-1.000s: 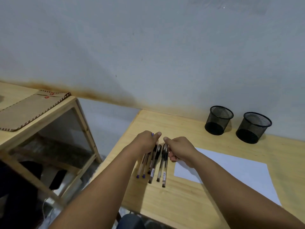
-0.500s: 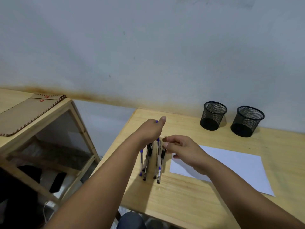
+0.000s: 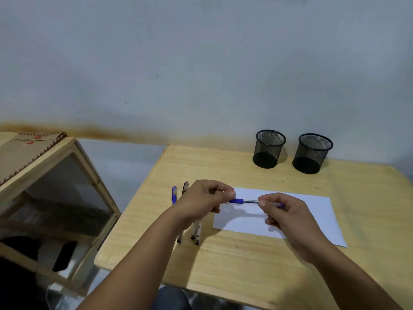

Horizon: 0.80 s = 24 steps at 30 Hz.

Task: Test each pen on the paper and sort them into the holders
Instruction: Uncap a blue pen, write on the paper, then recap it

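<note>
A blue pen [image 3: 244, 201] is held level above the white paper [image 3: 317, 211], one end pinched in my left hand [image 3: 202, 203] and the other in my right hand [image 3: 282, 214]. Several more pens [image 3: 196, 231] lie side by side on the wooden table, partly hidden under my left hand; a blue cap [image 3: 174, 194] and a black cap [image 3: 185, 186] stick out beyond it. Two black mesh holders, the left holder [image 3: 269, 148] and the right holder [image 3: 312, 153], stand at the back near the wall, and both look empty.
The wooden table [image 3: 245, 260] ends at its left edge close to the pens. A wooden shelf unit [image 3: 67, 175] with a brown envelope [image 3: 24, 153] on top stands to the left, across a gap. A grey wall runs behind.
My left hand lifted one blue pen from the row and brought it right over the paper. My right hand took hold of its other end. The camera view also shifted.
</note>
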Each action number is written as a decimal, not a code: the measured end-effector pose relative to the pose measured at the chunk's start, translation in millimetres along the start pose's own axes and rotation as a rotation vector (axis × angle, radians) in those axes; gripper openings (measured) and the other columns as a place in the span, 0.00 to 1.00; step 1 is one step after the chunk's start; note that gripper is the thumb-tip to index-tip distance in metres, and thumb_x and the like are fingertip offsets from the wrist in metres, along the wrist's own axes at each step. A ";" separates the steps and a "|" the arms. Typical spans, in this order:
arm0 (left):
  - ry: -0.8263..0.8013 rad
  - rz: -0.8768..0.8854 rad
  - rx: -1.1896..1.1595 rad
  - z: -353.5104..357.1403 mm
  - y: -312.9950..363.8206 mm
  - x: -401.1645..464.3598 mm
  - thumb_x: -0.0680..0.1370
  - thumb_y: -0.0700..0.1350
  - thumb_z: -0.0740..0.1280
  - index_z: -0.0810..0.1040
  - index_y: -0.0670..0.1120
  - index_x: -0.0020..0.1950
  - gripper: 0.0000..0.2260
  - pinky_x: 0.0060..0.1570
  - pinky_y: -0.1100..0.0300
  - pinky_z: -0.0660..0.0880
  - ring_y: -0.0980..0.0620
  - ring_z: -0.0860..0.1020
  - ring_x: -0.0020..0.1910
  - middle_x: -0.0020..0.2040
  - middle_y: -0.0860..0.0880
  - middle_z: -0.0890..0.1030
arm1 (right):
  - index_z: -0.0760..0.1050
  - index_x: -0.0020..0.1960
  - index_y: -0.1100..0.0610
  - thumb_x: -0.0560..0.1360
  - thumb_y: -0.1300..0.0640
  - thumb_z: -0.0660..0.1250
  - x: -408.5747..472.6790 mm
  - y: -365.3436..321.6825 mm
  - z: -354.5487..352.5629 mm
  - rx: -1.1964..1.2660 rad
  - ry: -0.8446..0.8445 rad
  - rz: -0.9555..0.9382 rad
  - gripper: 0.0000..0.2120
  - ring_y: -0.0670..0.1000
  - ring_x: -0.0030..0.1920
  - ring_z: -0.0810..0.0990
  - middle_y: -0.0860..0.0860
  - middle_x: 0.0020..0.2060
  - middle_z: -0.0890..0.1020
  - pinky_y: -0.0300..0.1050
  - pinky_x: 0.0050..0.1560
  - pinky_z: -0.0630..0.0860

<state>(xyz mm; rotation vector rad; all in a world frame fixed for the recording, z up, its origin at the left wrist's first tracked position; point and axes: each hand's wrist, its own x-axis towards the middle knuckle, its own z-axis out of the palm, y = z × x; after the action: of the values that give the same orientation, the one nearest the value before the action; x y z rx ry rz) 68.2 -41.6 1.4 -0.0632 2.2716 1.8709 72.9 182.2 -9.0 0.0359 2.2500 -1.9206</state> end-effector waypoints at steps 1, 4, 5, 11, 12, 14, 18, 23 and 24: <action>-0.014 0.007 -0.008 2.8 -1.7 -1.7 0.76 0.45 0.72 0.85 0.47 0.50 0.05 0.43 0.62 0.78 0.53 0.75 0.37 0.42 0.46 0.78 | 0.85 0.45 0.52 0.74 0.54 0.73 1.0 1.1 -4.5 0.046 0.040 0.006 0.03 0.48 0.34 0.79 0.46 0.33 0.82 0.57 0.53 0.81; 0.022 0.042 -0.032 11.1 -6.3 -4.5 0.75 0.41 0.73 0.85 0.47 0.52 0.07 0.50 0.60 0.80 0.54 0.79 0.41 0.42 0.46 0.82 | 0.84 0.43 0.56 0.73 0.57 0.74 2.0 1.0 -12.2 0.210 0.073 0.041 0.02 0.51 0.35 0.77 0.49 0.32 0.79 0.57 0.54 0.80; 0.047 0.049 -0.043 14.1 -6.4 -5.9 0.75 0.41 0.73 0.85 0.48 0.51 0.07 0.49 0.60 0.79 0.54 0.80 0.40 0.41 0.47 0.82 | 0.84 0.43 0.56 0.71 0.58 0.75 1.5 0.7 -12.8 0.287 0.057 0.048 0.02 0.51 0.35 0.76 0.50 0.32 0.78 0.55 0.53 0.80; 0.100 0.096 0.045 28.9 -6.9 -10.2 0.76 0.49 0.72 0.86 0.56 0.49 0.04 0.50 0.52 0.79 0.54 0.80 0.39 0.45 0.45 0.83 | 0.82 0.50 0.56 0.64 0.57 0.75 -4.5 0.5 -5.1 0.477 -0.109 0.059 0.14 0.51 0.37 0.79 0.51 0.34 0.82 0.48 0.48 0.79; 0.109 0.106 0.073 30.8 -6.7 -10.9 0.76 0.49 0.72 0.85 0.56 0.49 0.04 0.47 0.54 0.77 0.53 0.80 0.40 0.46 0.45 0.83 | 0.83 0.50 0.54 0.65 0.58 0.76 -4.8 2.0 -2.9 0.446 -0.121 0.052 0.13 0.51 0.39 0.80 0.51 0.36 0.83 0.49 0.49 0.79; 0.122 0.140 0.121 33.8 -7.0 -12.5 0.77 0.50 0.71 0.85 0.56 0.49 0.04 0.42 0.61 0.74 0.49 0.79 0.41 0.45 0.49 0.83 | 0.84 0.50 0.53 0.69 0.61 0.76 -4.0 6.1 0.3 0.384 -0.103 0.034 0.10 0.51 0.41 0.83 0.52 0.39 0.85 0.51 0.53 0.80; 0.157 0.247 0.168 39.7 -12.3 -14.2 0.77 0.48 0.71 0.85 0.55 0.52 0.06 0.45 0.61 0.74 0.50 0.77 0.43 0.46 0.57 0.81 | 0.85 0.49 0.57 0.71 0.66 0.74 -2.7 7.9 7.5 0.416 -0.033 -0.021 0.09 0.54 0.47 0.86 0.57 0.44 0.87 0.50 0.56 0.80; 0.205 0.310 0.146 45.2 -13.5 -13.9 0.76 0.46 0.72 0.85 0.52 0.52 0.06 0.46 0.55 0.76 0.47 0.78 0.42 0.45 0.55 0.83 | 0.84 0.48 0.59 0.69 0.67 0.76 -4.6 5.0 18.7 0.421 -0.018 -0.085 0.09 0.60 0.49 0.86 0.61 0.44 0.87 0.51 0.55 0.81; 0.211 0.336 0.161 45.6 -14.3 -13.6 0.76 0.47 0.72 0.85 0.52 0.52 0.06 0.45 0.53 0.77 0.48 0.79 0.42 0.45 0.55 0.83 | 0.84 0.47 0.58 0.68 0.66 0.77 -5.2 3.2 19.8 0.402 -0.012 -0.100 0.09 0.61 0.50 0.86 0.61 0.44 0.87 0.52 0.55 0.81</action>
<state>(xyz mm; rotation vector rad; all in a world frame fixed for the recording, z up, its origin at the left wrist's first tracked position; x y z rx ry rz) 89.4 -1.2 -18.2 0.1625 2.7133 1.9007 80.8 163.8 -14.2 -0.0336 1.8532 -2.3876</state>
